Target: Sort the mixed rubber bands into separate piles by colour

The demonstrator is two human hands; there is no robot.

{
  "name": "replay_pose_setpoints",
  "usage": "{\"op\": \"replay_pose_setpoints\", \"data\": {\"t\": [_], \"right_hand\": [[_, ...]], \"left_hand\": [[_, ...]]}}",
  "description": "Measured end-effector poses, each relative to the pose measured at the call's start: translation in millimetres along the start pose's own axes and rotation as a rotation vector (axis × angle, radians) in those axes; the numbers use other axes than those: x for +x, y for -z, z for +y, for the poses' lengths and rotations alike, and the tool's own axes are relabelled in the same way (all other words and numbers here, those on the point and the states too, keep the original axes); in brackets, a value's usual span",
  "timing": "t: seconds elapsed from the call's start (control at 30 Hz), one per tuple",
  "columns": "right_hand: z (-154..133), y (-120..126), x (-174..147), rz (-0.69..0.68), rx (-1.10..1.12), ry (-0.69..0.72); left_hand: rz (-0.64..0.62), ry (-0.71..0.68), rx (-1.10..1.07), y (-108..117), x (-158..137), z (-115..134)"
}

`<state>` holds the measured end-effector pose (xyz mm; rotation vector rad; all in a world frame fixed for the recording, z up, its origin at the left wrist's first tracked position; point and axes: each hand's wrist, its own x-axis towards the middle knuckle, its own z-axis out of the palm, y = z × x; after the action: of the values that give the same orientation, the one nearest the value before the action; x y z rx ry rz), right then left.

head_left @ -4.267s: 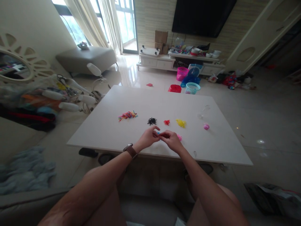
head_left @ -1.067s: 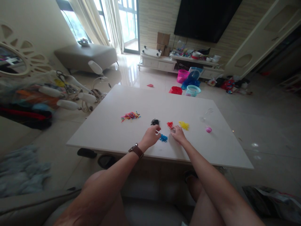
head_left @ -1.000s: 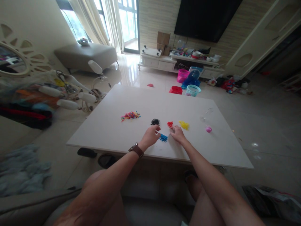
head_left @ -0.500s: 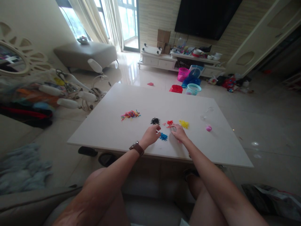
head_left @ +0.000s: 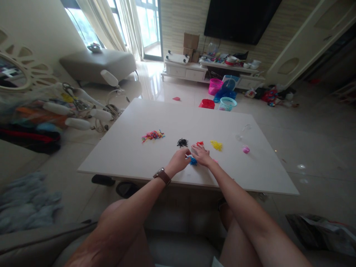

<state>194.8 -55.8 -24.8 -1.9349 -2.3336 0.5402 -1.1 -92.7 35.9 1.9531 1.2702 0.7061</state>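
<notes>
Small thin coloured pieces, perhaps rubber bands, lie in piles on the white table. My left hand (head_left: 179, 161), with a brown-strapped watch on the wrist, is half curled beside the blue pile (head_left: 193, 161); a gap shows between thumb and forefinger. My right hand (head_left: 201, 155) reaches over the table between the blue and red piles, its fingers stretched toward the left hand. It partly covers the red pile (head_left: 199, 143). The black pile (head_left: 182, 142) lies just beyond my left hand. A yellow pile (head_left: 216, 145) sits to the right. Nothing can be made out in either hand.
A mixed-colour pile (head_left: 153, 136) lies farther left on the table (head_left: 128, 155). Toward the right edge are a pink round object (head_left: 246, 149) and a clear object (head_left: 239, 137). A lamp with white shades (head_left: 101, 115) stands beyond the left edge; baskets (head_left: 228, 104) stand behind.
My right hand has moved left, off the red pieces and closer to my left hand, and its fingers have straightened. The left hand's thumb and forefinger are nearer each other.
</notes>
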Motion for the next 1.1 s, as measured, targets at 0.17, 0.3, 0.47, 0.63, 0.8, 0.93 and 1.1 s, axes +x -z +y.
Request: {"op": "replay_pose_setpoints", "data": {"t": [0.17, 0.3, 0.47, 0.63, 0.8, 0.93, 1.1], "right_hand": [[-7.2, -4.6, 7.1, -0.042, -0.048, 0.044], [-4.2, -4.3, 6.1, 0.039, -0.082, -0.017], [2.4, 4.9, 2.1, 0.183, -0.070, -0.068], [9.4, 13.2, 0.4, 0.206, 0.007, -0.046], [12.7, 7.8, 0.8, 0.101, 0.030, 0.058], [15.5, 2.4, 3.0, 0.096, 0.007, 0.030], [16.2, -1.3, 5.8, 0.116, 0.001, -0.003]], "left_hand": [[-0.011, -0.003, 0.018, -0.2, -0.9, -1.9], [-0.009, -0.007, 0.031, 3.0, -1.9, -1.8], [-0.001, 0.003, 0.041, 3.4, -1.9, -2.6], [-0.013, 0.014, 0.029, 3.0, -1.4, -0.8], [-0.019, 0.020, 0.039, 2.4, -1.0, -0.1], [-0.022, 0.017, 0.046, 1.8, -1.1, -0.3], [-0.029, 0.018, 0.051, 2.8, -1.1, 1.5]]}}
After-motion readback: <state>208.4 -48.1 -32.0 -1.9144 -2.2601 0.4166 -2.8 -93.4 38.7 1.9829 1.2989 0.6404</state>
